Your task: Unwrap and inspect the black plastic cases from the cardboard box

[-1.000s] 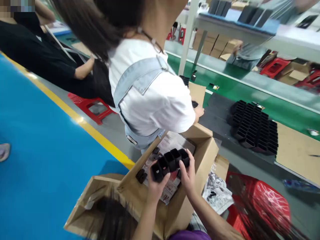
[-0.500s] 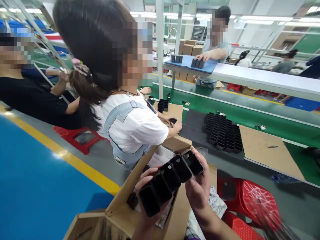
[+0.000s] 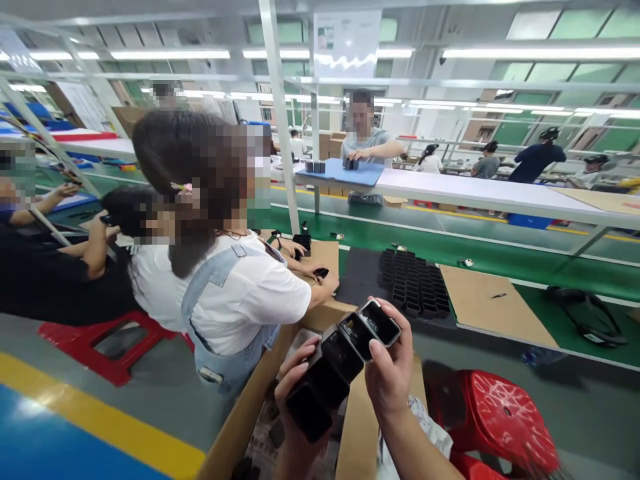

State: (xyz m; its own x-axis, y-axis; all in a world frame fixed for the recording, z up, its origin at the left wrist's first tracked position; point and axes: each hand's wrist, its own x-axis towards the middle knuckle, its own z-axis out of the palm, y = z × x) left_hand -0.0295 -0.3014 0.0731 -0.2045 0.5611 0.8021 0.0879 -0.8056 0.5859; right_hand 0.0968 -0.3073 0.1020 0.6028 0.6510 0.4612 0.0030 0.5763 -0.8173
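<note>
Left hand (image 3: 296, 383) wrapped around the near, lower end of a row of black open-topped casings (image 3: 345, 363), fingers curled over its left side. Right hand (image 3: 393, 373) clasping the far, upper end, thumb pressed against the side just below the topmost casing. Row held tilted, rising from near left to far right, above an open cardboard box (image 3: 250, 420) at the bottom of the view. Just right of the hands, a red plastic stool (image 3: 500, 417). Farther off, on a dark mat at the edge of the green conveyor belt (image 3: 500, 250), a packed block of similar black casings (image 3: 414, 288), well apart from the held row. At left, a seated co-worker in a white shirt (image 3: 240, 297), hand resting on a cardboard sheet (image 3: 327, 257).
</note>
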